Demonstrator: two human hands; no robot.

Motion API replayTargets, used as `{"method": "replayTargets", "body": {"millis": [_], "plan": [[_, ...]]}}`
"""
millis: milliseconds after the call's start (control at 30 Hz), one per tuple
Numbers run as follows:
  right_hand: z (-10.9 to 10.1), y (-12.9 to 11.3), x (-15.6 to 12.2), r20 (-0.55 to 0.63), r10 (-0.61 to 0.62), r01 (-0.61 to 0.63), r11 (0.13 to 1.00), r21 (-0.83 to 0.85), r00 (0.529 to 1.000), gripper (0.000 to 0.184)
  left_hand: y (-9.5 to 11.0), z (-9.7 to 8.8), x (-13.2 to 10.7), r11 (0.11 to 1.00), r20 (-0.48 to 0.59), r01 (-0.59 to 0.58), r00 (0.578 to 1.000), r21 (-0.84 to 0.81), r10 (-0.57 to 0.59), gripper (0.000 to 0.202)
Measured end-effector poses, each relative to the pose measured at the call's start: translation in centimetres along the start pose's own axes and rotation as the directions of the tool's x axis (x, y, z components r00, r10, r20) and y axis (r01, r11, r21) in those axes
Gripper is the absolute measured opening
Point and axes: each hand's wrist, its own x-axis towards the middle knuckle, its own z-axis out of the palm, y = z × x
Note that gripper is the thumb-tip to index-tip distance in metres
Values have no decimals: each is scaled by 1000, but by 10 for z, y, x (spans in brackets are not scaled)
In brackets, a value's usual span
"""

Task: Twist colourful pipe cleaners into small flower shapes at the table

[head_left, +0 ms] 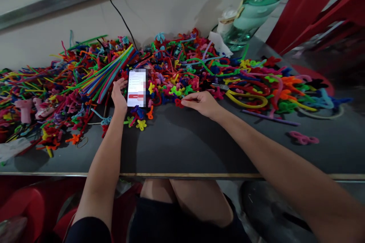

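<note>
My left hand [118, 93] rests at the left edge of a lit smartphone [136, 97], fingers stretched out and slightly apart. The phone leans upright against the heap of pipe cleaners [171, 68]. My right hand [203, 103] is closed in a pinch at the heap's front edge. At its fingertips is a small red pipe-cleaner shape [178, 102], partly covered by the fingers. Below the phone lie a yellow pipe-cleaner flower [141, 125] and an orange looped piece [150, 112]. A bundle of straight pipe cleaners [110, 74] lies just behind my left hand.
Yellow-handled scissors [246, 98] lie right of my right hand. A purple pipe cleaner [270, 117] and a pink looped piece [303, 138] lie on the dark table [182, 144]. A green bottle [251, 19] stands at the back right, near red chairs [310, 3]. A black cable hangs behind.
</note>
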Motion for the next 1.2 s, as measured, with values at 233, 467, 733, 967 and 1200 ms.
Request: {"method": "replayTargets", "body": {"millis": [233, 467, 733, 967, 1200], "plan": [[1, 0, 0, -3, 24, -24, 1000, 11, 1000, 37, 7, -10, -5, 980, -24, -133, 990, 149, 138, 71], [1, -1, 0, -1, 25, -25, 1000, 9, 1000, 36, 16, -18, -13, 756, 243, -473, 881, 452, 406, 65], [1, -1, 0, 1, 34, -34, 999, -2, 999, 37, 13, -17, -15, 692, 299, -461, 887, 556, 351, 68], [0, -3, -1, -17, 13, -14, 1000, -24, 1000, 36, 15, -19, -15, 684, 322, -495, 869, 537, 376, 68], [0, -2, -1, -4, 7, -8, 1000, -24, 1000, 34, 21, -22, -17, 669, 404, -547, 833, 503, 377, 67]]}}
